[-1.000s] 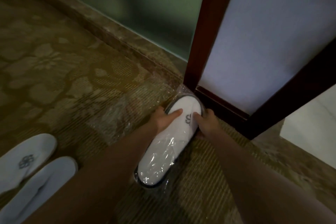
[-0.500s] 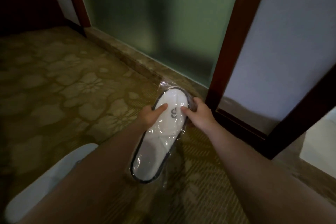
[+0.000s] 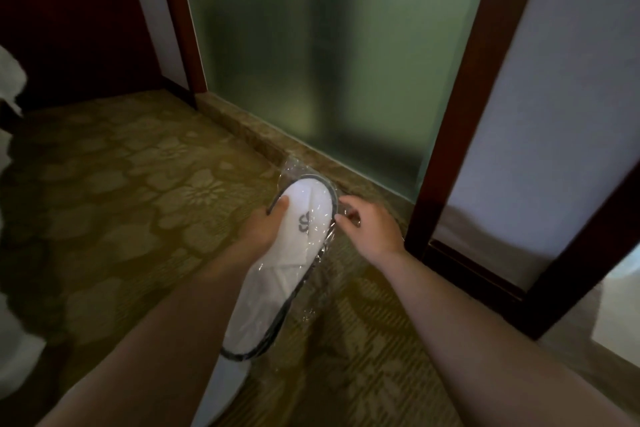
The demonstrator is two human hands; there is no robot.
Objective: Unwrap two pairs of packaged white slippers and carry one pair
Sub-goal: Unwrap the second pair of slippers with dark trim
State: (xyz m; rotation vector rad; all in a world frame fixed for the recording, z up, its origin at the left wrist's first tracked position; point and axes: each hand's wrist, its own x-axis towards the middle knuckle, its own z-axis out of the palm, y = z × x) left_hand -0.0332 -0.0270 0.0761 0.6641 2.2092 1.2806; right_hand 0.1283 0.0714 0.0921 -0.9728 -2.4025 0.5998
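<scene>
A pair of white slippers with a dark sole edge and a grey logo is held above the carpet, still inside a clear plastic wrapper. My left hand grips the toe end from the left, thumb on top. On the right side of the toe, my right hand pinches the loose plastic. Below my left forearm an unwrapped white slipper lies on the floor, partly hidden.
Patterned olive carpet covers the floor. A frosted glass panel with a stone sill stands ahead, between dark wooden frames. White cloth shows at the left edge.
The wrapped slippers have been lifted off the floor and held higher. My right hand has shifted from the slipper's toe to the plastic at its side. The view has tilted upward.
</scene>
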